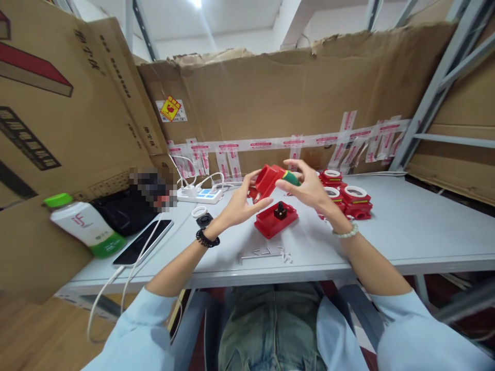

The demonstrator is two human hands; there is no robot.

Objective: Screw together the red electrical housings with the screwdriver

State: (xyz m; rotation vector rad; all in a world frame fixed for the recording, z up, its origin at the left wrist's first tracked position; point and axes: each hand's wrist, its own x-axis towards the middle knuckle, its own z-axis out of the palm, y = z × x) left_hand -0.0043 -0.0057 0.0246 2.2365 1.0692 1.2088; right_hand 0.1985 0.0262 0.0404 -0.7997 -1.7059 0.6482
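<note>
two hands (240,205), boxy red plastic housing (266,180)

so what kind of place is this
Probably a small assembly workstation: an open red base with a black component inside, what look like loose screws, and several red units at the right all sit on one table.

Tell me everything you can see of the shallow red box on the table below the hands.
The shallow red box is a rectangular, open-topped shell with low walls that looks like molded plastic. A black part stands inside, toward the far side. The box lies open side up on the table, angled to the front edge, beyond some small metal pieces. Neither the left hand nor the right hand appears to touch it.
</note>
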